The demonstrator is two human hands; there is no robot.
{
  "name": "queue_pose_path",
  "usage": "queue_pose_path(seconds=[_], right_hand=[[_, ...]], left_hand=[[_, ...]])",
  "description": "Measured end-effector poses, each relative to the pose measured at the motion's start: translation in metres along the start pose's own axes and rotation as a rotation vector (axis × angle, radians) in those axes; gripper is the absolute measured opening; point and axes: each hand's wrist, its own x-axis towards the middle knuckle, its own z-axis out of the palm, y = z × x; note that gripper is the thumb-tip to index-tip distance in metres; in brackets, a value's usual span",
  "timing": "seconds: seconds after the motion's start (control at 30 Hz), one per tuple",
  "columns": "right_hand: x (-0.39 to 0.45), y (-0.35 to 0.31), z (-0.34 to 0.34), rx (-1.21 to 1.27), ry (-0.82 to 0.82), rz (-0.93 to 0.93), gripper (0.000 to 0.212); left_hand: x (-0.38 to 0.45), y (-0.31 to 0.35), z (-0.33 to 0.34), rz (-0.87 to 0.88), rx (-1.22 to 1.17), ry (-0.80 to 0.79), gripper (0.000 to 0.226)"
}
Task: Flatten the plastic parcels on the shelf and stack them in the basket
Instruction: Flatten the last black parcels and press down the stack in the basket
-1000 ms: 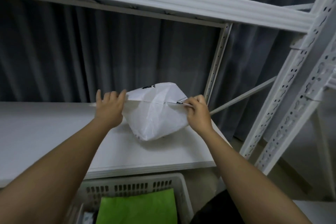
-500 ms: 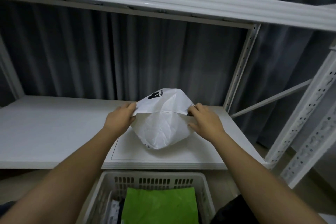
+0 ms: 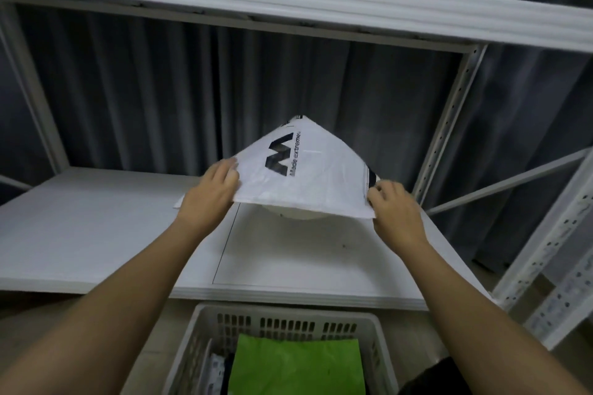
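The left hand [image 3: 213, 194] grips the left edge of the white plastic parcel [image 3: 308, 173], fingers curled over it; the right hand [image 3: 393, 202] pinches its right corner. The parcel is held over the white shelf [image 3: 96, 234], peaked upward, near edge taut. To flatten it well, I would lay it down and press from the middle outward, keeping both edges pulled apart. What bulges beneath the parcel is hidden, as are the fingertips behind it. The basket [image 3: 288, 314] below is cut off; under its green parcel [image 3: 298, 365], the contents are unclear.
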Motion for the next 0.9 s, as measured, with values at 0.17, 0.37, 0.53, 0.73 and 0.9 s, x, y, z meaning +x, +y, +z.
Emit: queue_pose_path(seconds=[0.17, 0.37, 0.53, 0.73, 0.9], right_hand=[[-0.066, -0.011, 0.038, 0.142, -0.762, -0.211, 0.035], [-0.078, -0.027, 0.046, 0.613, -0.674, 0.320, 0.034], [-0.038, -0.039, 0.048, 0.897, -0.659, 0.715, 0.057], [-0.030, -0.048, 0.081, 0.954, -0.829, 0.787, 0.077], [-0.009, -0.055, 0.099, 1.046, -0.722, 0.794, 0.053]], left_hand=[[-0.062, 0.012, 0.064, 0.148, 0.043, -0.433, 0.053], [-0.098, 0.025, 0.088, 0.131, -0.018, -0.621, 0.056], [-0.101, 0.020, 0.086, 0.142, -0.037, -0.775, 0.047], [-0.082, 0.013, 0.092, -0.300, -0.561, -0.792, 0.028], [-0.044, 0.003, 0.113, -0.719, -0.698, -0.510, 0.040]])
